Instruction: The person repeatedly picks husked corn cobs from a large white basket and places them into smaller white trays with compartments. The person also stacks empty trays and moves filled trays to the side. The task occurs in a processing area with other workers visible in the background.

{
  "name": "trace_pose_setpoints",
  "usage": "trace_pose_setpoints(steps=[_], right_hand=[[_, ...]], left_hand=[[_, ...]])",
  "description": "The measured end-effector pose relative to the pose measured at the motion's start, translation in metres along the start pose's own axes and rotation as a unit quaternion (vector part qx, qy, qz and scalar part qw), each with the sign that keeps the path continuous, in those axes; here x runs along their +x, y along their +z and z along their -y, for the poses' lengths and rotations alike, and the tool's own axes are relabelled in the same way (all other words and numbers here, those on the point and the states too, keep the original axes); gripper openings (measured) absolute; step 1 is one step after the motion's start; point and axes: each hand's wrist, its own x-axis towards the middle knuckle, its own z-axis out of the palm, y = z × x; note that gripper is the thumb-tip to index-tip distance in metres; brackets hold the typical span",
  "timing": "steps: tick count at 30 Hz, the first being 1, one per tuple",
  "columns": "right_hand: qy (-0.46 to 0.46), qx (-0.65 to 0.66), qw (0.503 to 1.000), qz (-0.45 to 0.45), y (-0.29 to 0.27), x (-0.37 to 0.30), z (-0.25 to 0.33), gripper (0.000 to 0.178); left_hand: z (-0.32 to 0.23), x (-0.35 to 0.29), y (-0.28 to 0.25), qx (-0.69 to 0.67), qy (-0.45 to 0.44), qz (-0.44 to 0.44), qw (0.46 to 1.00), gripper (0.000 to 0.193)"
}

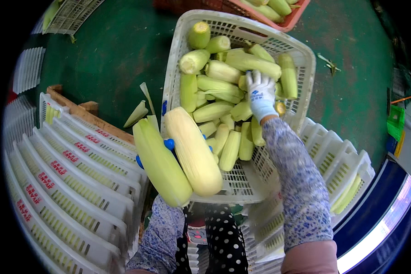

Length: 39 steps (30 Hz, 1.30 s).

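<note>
Two large ears of corn rise close in front of me at the lower left: a green-husked ear of corn (162,162) and a paler, almost cream ear of corn (194,153). My left hand (169,144) is closed around both; only blue fingertips show between and beside them, the rest being hidden. Farther off, my right hand (261,93), in a white glove, rests on the heap of corn in a white plastic crate (170,86). Its fingers stretch forward, slightly apart, over a husked ear of corn (253,63). Its palm side is out of sight.
Stacked white crates (73,178) stand on the left beside a wooden edge (86,114), and more white crates (333,160) on the right. A red crate (299,16) of corn lies beyond. Husk scraps (137,113) litter the green floor (118,50).
</note>
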Motion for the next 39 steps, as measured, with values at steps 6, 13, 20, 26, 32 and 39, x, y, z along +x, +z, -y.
trace_pose_setpoints(steps=[6,13,20,26,32,39], right_hand=[[0.031,0.208,0.970,-0.124,0.016,0.006,-0.009,0.041],[0.149,0.912,0.382,-0.015,-0.091,-0.109,-0.091,0.062],[0.133,0.974,-0.122,0.139,-0.169,-0.222,-0.060,0.071],[0.260,0.954,-0.011,0.146,-0.212,-0.354,-0.078,0.053],[0.327,0.800,0.464,0.195,-0.224,-0.515,-0.111,0.097],[0.575,0.590,0.566,0.027,-0.111,-0.648,-0.110,0.081]], left_hand=[[-0.014,-0.009,-0.067,0.042,0.093,-0.014,0.995,0.056],[-0.029,-0.028,-0.095,0.133,0.159,-0.009,0.978,0.061],[0.003,-0.057,0.002,0.160,-0.019,0.129,0.978,0.075],[0.044,-0.116,-0.011,0.152,-0.187,0.168,0.956,0.082],[0.091,-0.187,-0.011,0.217,-0.275,0.150,0.925,0.083],[0.134,-0.233,0.019,0.284,-0.386,0.086,0.874,0.079]])
